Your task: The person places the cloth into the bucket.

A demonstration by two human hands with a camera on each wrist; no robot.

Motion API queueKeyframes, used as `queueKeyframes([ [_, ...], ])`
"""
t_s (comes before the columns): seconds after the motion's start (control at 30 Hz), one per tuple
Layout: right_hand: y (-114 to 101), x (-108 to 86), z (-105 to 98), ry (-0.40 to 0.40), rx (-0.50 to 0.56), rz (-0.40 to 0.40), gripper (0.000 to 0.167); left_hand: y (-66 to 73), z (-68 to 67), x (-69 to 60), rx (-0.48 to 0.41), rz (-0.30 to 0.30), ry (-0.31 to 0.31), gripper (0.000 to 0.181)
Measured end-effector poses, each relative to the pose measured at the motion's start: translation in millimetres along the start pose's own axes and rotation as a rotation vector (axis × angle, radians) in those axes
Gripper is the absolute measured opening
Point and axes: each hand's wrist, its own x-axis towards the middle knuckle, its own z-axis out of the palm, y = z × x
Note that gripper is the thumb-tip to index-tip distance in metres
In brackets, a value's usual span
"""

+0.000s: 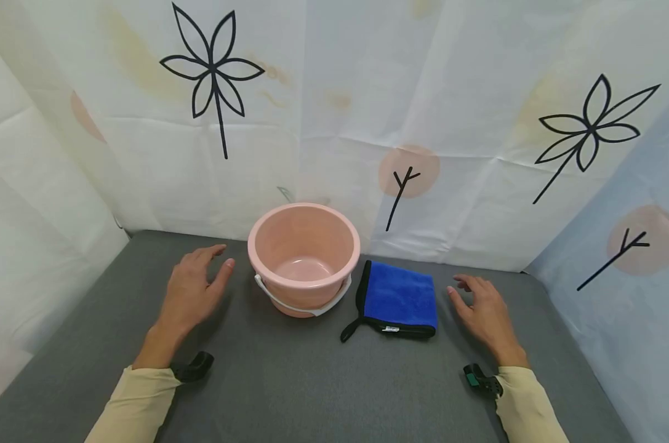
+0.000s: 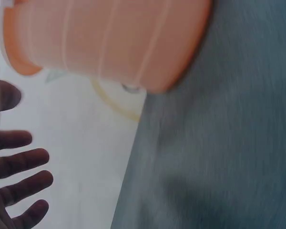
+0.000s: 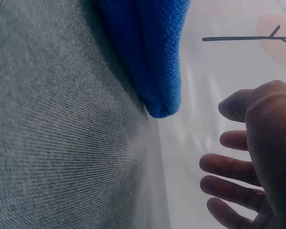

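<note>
Bucket of round pink plastic [image 1: 303, 261], at twelve o'clock, looks light, stiff: grasp its rim. Folded blue plush cloth [image 1: 399, 296], at its three o'clock, seems soft, pinchable. Left hand [image 1: 192, 289], bucket's nine o'clock, and right hand [image 1: 484, 311], cloth's three, gape empty.

You count two hands [image 1: 192, 295], two sleeves [image 1: 137, 403] and two wrist devices [image 1: 194, 368] on yourself, then one bucket [image 1: 306, 258] with one handle [image 1: 315, 312], one cloth [image 1: 403, 295] with one loop [image 1: 348, 332] and one label [image 1: 391, 329], one surface [image 1: 312, 381], two whole six-leaf drawings [image 1: 212, 69] and two whole twig drawings [image 1: 402, 187]
</note>
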Motion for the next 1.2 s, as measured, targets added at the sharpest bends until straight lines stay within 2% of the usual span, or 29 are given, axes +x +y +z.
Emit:
queueKeyframes([
  [0.23, -2, -1.0, 2, -0.031, 0.026, 0.03, 0.034, 21.2, 5.4, 2.7, -0.412, -0.117, 0.003, 0.047],
  [0.43, -2, -1.1, 3, -0.063, 0.029, 0.04, 0.037, 37.7, 8.4, 5.7, -0.632, -0.135, -0.062, 0.06],
  [0.6, -3, -0.1, 4, -0.083, 0.071, 0.038, 0.037, 45.1, 11.4, 6.1, -0.69, -0.15, -0.117, 0.072],
  [0.73, -5, 0.4, 6, -0.108, 0.139, 0.046, 0.038, 48.2, 14.9, 5.7, -0.739, -0.13, -0.147, 0.079],
  [0.9, -10, 1.2, 6, -0.161, 0.25, 0.096, 0.044, 49.7, 18.8, 5.0, -0.764, -0.111, -0.147, 0.082],
  [1.1, -14, 4.8, 4, -0.272, 0.411, 0.195, 0.057, 49.5, 18.9, 3.3, -0.755, -0.115, -0.144, 0.082],
  [1.2, -13, 5.3, 6, -0.315, 0.491, 0.207, 0.061, 48.6, 19.2, 2.6, -0.764, -0.122, -0.145, 0.082],
])
